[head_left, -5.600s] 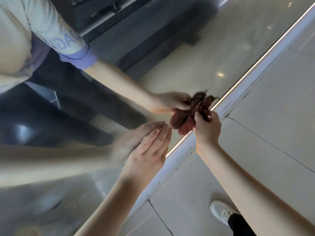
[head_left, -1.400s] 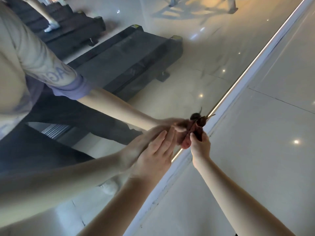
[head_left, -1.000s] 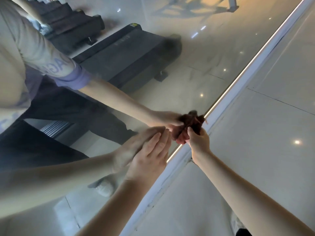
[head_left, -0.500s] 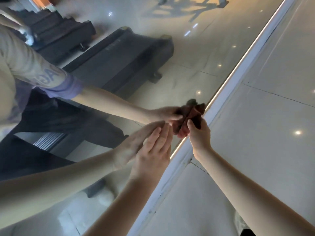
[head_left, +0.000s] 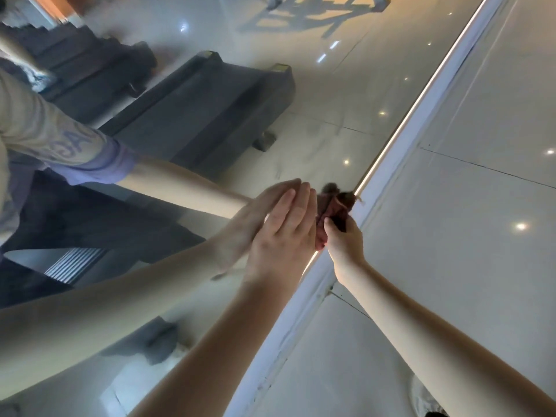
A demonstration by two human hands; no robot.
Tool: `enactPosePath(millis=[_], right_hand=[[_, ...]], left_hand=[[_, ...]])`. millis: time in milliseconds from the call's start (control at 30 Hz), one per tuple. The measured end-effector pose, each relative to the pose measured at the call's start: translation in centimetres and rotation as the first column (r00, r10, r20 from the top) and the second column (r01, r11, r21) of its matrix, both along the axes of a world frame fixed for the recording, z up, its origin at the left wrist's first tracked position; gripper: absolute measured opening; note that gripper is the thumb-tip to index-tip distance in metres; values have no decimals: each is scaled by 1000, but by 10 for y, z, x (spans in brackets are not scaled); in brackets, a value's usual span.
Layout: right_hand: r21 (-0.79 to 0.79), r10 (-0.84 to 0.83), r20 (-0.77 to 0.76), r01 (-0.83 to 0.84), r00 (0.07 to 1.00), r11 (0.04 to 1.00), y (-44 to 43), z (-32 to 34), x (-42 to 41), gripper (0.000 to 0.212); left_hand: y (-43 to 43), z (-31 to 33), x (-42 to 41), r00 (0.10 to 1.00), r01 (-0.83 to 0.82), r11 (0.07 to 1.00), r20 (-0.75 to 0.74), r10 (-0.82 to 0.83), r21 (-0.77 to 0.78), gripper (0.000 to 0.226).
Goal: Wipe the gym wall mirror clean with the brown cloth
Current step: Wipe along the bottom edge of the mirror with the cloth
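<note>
Brown in colour, the crumpled fabric cloth (head_left: pixel 334 205) is bunched against the large glass wall mirror (head_left: pixel 325 109), right at its lower edge beside the white frame strip (head_left: pixel 421 118). Its long axis runs roughly along that edge, and a frayed thread points toward the strip. The right hand (head_left: pixel 343 240) grips its near end with curled fingers. The left hand (head_left: pixel 285 236), fingers straight and together, lies flat on the glass and hides part of the cloth. The hazy glass reflects dark grey treadmill decks (head_left: pixel 204 115). Beside the strip lie glossy pale floor tiles (head_left: pixel 481 251), and a white shoe (head_left: pixel 424 398) is cut off at the bottom.
</note>
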State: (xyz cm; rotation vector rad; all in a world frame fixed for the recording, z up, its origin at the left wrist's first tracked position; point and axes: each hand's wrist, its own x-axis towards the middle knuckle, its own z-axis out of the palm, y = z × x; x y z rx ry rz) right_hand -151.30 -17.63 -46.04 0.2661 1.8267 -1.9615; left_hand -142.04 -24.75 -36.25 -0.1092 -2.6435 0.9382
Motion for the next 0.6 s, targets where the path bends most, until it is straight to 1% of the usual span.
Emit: enactPosePath(millis=[67, 100, 167, 200, 233, 300, 333, 400, 467, 500, 533, 600], right_hand=[[17, -20, -201, 24, 979, 1000, 3, 8, -14, 18], [33, -21, -266, 31, 964, 999, 3, 6, -21, 19], [63, -8, -291, 27, 957, 998, 2, -5, -27, 22], [68, -3, -253, 21, 967, 997, 2, -10, -27, 21], [83, 10, -194, 6, 981, 997, 2, -17, -26, 21], [122, 69, -64, -61, 996, 991, 4, -30, -25, 28], [117, 96, -7, -95, 995, 989, 5, -34, -26, 30], [101, 116, 58, -122, 992, 987, 5, -32, -32, 30], [67, 95, 91, -101, 991, 993, 2, -23, -41, 21], [32, 66, 55, -67, 996, 997, 2, -16, -46, 15], [3, 25, -13, -25, 1000, 1000, 2, -7, -52, 14], [17, -16, -215, 21, 977, 1000, 2, 4, -66, 16]], left_hand=[[0, -7, -9, 1000, 14, 999, -19, -13, 33, 60], [1, -10, -13, 999, 14, 998, -31, -13, 57, 56], [1, -8, -19, 1000, 16, 984, -17, -13, 178, 59], [1, -6, -20, 1000, -14, 986, 28, 10, 163, 61], [2, -4, -19, 999, -24, 991, 36, 20, 129, 63], [-3, -4, -16, 997, 28, 999, 66, -30, 25, 69], [-3, -1, -16, 997, 20, 1000, 75, -20, 7, 68], [-4, -1, -16, 997, 13, 999, 77, -10, -49, 61], [-4, -4, -18, 996, 14, 996, 92, -6, -86, 60], [-4, -5, -18, 995, 22, 994, 100, -11, -105, 61], [-4, -7, -20, 995, 36, 994, 101, -26, -101, 62], [-2, -6, -23, 995, 32, 995, 98, -22, -92, 65]])
